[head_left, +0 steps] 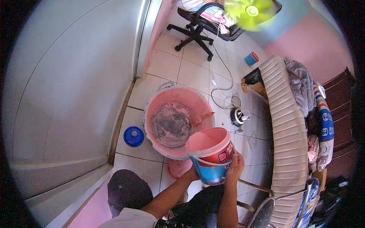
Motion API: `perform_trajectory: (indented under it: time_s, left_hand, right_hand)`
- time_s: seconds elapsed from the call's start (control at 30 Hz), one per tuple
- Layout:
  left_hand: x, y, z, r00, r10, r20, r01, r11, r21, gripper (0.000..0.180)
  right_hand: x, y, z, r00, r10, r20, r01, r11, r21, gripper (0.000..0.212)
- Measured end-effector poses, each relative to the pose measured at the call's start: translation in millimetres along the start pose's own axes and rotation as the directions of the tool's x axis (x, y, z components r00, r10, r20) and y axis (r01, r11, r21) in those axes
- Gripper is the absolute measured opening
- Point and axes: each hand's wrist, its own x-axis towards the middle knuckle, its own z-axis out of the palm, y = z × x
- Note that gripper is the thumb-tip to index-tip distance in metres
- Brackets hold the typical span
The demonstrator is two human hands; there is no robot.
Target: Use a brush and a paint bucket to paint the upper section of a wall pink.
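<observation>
My two hands hold a paint bucket (210, 169), blue below and red above, its inner wall coated in pink. My left hand (193, 174) is at its lower left side, fingers mostly hidden behind it. My right hand (236, 166) grips the right side, near the wire handle. The bucket tilts slightly over the near right rim of a wide round basin (154, 110). Pink paint coats the basin's wall, and greyish smears cover its bottom. A paint-covered brush (202, 118) leans inside on the right. Partly under the bucket lies a pink-smeared round lid (178, 167).
Left of the basin sits a blue round container (134, 136). A power cord (224, 89) and a black-and-white device (238, 117) lie on the tiles at right. Further off are a wheeled chair (195, 36), a spinning green fan (250, 11), a small blue tub (251, 59) and a mattress (285, 133).
</observation>
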Motion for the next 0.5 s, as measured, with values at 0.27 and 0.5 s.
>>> perform_trajectory:
  time_s: [0.27, 0.5]
  left_hand:
    - [1, 3, 3, 1.0, -0.015, -0.016, 0.015, 0.999, -0.039, 0.086]
    - [1, 1, 4, 0.999, -0.027, -0.02, 0.026, 0.997, -0.074, 0.086]
  right_hand:
    - [-5, -29, 12, 0.991, 0.128, -0.037, -0.13, 0.99, -0.06, 0.032]
    - [0, -3, 3, 0.999, 0.014, -0.043, -0.017, 0.997, -0.08, 0.033]
